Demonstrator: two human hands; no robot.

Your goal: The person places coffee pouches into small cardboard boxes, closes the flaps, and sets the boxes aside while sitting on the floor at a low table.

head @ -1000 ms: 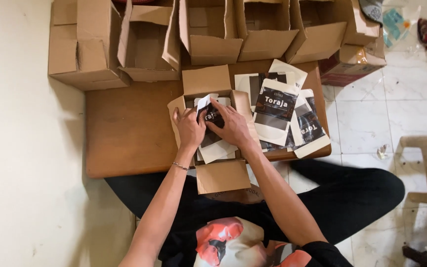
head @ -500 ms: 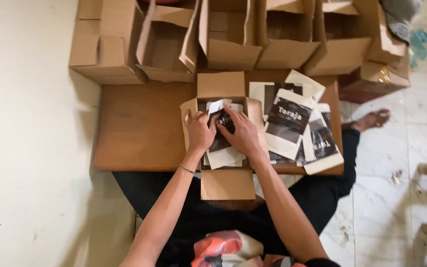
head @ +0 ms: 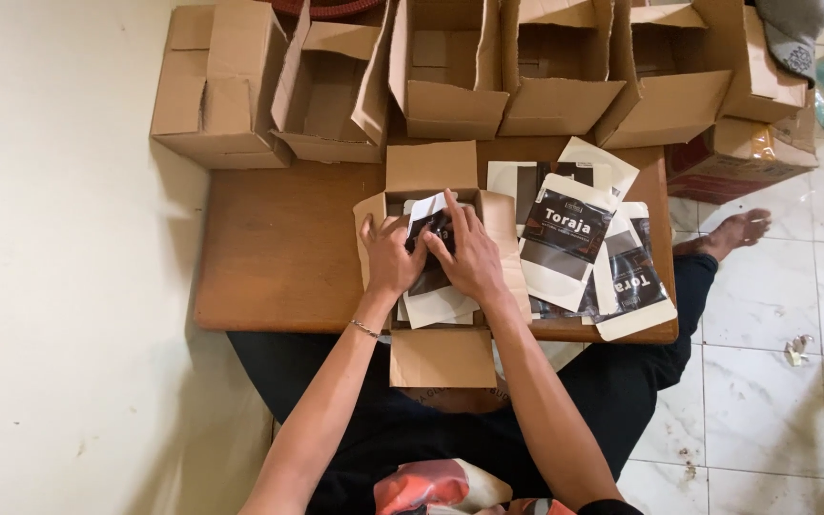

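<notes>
Both hands, left (head: pixel 391 259) and right (head: pixel 470 256), pressed pouches (head: pixel 436 303) flat inside the open box (head: pixel 429 172), fingers spread; bare table (head: pixel 278 248) lay left, more pouches (head: pixel 565 238) crowded right.

Seen from above at the lower middle of the frame: two bare forearms, no sleeves reaching past the elbows, ending in a left hand (head: pixel 391 257) and a right hand (head: pixel 469 253) with no rings or gloves to make out. Around the left wrist, a thin metal chain bracelet (head: pixel 365 329). Below, a dark top with a patch of orange-red and cream print (head: pixel 436 486) at the bottom edge, dark trousers (head: pixel 641 401) across the lap, and one bare foot (head: pixel 731 232) at centre right.
</notes>
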